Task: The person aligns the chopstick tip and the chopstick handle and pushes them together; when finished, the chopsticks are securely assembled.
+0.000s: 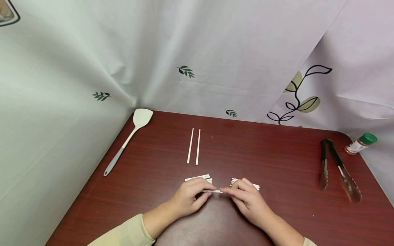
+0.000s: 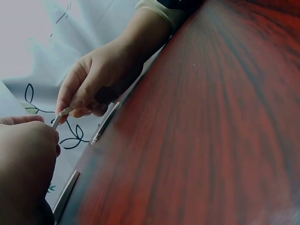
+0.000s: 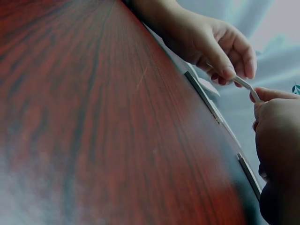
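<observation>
A thin white stick [image 1: 216, 191] is pinched between both hands above the table, close to its near side. My left hand [image 1: 191, 196] pinches one end between thumb and fingers. The other end is in the fingers of my right hand [image 1: 248, 201]. Between the fingertips the stick bends at an angle, as the right wrist view shows at the bent stick [image 3: 244, 83]. Short white sticks [image 1: 197, 177] lie just beyond the left hand, partly covered by it. A second group of short sticks [image 1: 256, 187] lies beyond the right hand, partly hidden too.
Two longer white sticks [image 1: 198, 147] lie side by side further back. A white spatula [image 1: 126, 141] with a grey handle lies along the left edge. At the right are black-handled tongs [image 1: 338, 164] and a green-capped shaker bottle [image 1: 358, 145]. Patterned white cloth [image 1: 209, 61] hangs behind the table.
</observation>
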The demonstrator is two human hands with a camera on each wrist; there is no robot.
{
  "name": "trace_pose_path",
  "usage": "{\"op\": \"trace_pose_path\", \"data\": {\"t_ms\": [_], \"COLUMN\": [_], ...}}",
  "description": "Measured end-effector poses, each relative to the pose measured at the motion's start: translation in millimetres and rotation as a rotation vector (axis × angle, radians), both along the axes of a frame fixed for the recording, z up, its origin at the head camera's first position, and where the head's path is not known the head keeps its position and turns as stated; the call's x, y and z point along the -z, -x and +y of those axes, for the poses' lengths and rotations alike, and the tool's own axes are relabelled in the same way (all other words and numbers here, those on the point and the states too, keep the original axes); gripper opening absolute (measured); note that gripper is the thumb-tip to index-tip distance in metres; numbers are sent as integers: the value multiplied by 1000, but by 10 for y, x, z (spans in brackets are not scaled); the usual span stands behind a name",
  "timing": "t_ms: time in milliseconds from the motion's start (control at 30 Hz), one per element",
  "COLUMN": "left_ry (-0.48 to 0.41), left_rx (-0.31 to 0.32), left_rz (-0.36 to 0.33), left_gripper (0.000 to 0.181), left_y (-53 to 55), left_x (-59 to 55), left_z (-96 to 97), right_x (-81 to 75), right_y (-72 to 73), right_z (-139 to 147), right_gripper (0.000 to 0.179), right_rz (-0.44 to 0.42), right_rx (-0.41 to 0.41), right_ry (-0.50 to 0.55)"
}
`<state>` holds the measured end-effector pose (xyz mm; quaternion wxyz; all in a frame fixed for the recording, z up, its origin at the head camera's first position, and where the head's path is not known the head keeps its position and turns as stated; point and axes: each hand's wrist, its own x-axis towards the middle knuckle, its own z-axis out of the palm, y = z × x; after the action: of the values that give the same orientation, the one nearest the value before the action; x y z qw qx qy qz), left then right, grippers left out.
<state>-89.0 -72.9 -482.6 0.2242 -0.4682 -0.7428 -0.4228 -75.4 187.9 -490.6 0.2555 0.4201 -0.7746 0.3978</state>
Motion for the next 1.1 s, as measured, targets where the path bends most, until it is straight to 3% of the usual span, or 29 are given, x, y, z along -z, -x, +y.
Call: {"op": "trace_pose_path", "data": {"t_ms": [333,700,1100], "left_ry": [-3,31,47], "left_rx": [28,-63,-57], "left_rz": [39,51,36], "left_gripper": [30,29,28], "left_y": [-5,-13,-45], "left_x": [6,-7,-7], "left_z": [11,16,23], "right_x": [2,30,27], "right_y": [-7,-22,-38], "right_z": [2,-4,-49], "right_gripper": [27,26,28], "right_rz": [-18,-6,11], "right_rx": [-35,-28,-10], "right_ry": [19,-1,-2]}}
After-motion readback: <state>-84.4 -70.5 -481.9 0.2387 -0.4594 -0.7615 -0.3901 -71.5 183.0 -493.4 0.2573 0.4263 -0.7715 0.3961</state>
